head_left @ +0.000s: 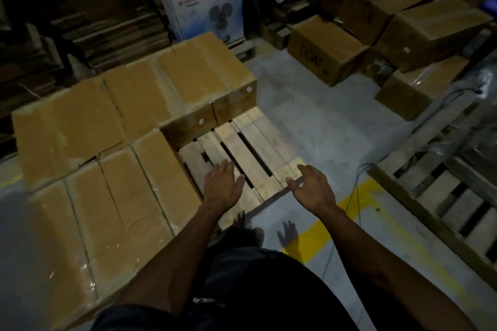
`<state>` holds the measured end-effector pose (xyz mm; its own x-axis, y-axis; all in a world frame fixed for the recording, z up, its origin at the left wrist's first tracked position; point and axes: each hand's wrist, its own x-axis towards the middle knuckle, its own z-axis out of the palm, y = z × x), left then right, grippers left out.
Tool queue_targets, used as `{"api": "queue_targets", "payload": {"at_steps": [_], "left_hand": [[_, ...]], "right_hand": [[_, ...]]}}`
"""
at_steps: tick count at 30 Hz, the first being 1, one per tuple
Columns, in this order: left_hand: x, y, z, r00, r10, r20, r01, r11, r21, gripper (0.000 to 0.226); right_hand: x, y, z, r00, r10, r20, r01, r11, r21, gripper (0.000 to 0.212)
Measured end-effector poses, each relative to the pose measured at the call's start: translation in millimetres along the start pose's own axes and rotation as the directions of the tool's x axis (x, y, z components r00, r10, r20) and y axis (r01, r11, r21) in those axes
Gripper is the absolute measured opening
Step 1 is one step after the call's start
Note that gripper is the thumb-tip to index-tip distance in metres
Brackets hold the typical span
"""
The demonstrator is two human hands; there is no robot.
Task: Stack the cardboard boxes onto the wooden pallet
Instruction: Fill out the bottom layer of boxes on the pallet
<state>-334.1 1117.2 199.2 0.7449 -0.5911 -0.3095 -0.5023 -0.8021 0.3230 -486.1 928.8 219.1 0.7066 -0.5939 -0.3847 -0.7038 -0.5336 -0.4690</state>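
While both hands hang empty over the bare corner of the slatted pale wooden pallet (250, 148), no box is being carried. The left hand (223, 185) is held flat with fingers straight and loosely spread, above the slats and just beside the nearest brown cardboard boxes on the pallet (121, 142); the right hand (313, 188) is relaxed, fingers slightly curled, gripping nothing, above the pallet's near right edge. One layer of taped boxes is seen to cover most of the pallet; only the near right corner is left uncovered. Loose brown cardboard boxes (326, 48) are stacked well apart, across the grey concrete floor (309, 105) to the upper right.

Risks judged from this state:
- A trip on the thin cable (357, 191) lying near the yellow floor stripe (317, 234) (it crosses the likely walking path), should a box block the downward view.
- A box set into the open corner could overhang the edge or catch a slat gap and tilt, if it is lowered askew.
- Fingers could be pinched between a lowered box and its neighbours.
- Dim light makes edges hard to judge.
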Motion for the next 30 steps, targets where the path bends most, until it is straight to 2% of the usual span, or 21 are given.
{"api": "queue_targets", "payload": {"at_steps": [7, 13, 20, 28, 30], "left_hand": [[108.5, 66.6, -30.5, 0.988, 0.148, 0.053, -0.151, 0.987, 0.055, 0.079], [181.8, 138.6, -26.9, 0.971, 0.213, 0.112, -0.227, 0.966, 0.122, 0.073], [280.7, 255.5, 1.8, 0.978, 0.187, 0.097, -0.2, 0.969, 0.144, 0.077], [371.5, 407.2, -10.9, 0.991, 0.132, -0.003, -0.132, 0.987, 0.092, 0.078], [396.3, 439.1, -20.1, 0.989, 0.15, -0.019, -0.148, 0.985, 0.094, 0.086]], "right_hand": [[75.1, 23.7, -52.9, 0.989, 0.128, -0.077, -0.123, 0.991, 0.06, 0.065], [133.5, 72.4, -96.9, 0.97, 0.219, -0.109, -0.206, 0.972, 0.115, 0.068], [242.9, 164.5, -178.5, 0.972, 0.213, -0.103, -0.201, 0.972, 0.118, 0.069], [353.1, 238.8, -332.1, 0.985, 0.153, -0.079, -0.15, 0.988, 0.043, 0.067], [378.7, 249.7, -366.5, 0.985, 0.136, -0.102, -0.132, 0.99, 0.047, 0.067]]}}
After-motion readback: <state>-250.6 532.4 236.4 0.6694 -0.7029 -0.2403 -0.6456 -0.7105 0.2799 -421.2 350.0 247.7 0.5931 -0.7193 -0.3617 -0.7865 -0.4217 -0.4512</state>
